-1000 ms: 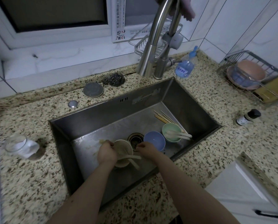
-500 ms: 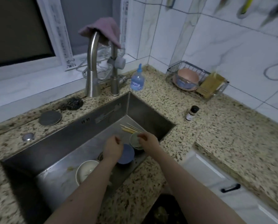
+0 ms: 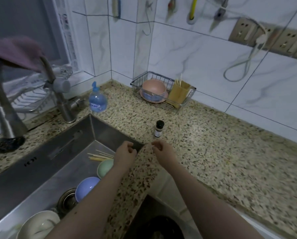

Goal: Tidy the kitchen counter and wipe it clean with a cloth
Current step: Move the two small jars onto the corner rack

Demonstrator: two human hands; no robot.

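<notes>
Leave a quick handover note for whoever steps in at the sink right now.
Left hand and right hand: both empty, fingers loosely curled, over the sink's right corner.
In the steel sink: pale green bowl, lilac-blue bowl, cream bowl, loose wooden chopsticks.
On the speckled granite counter: small dark-capped bottle, blue soap bottle, wire rack.
Purple cloth is draped over the tap.
Done: dishes gathered in the sink. Left: put the small bottle away, take the cloth, wipe the counter.
</notes>
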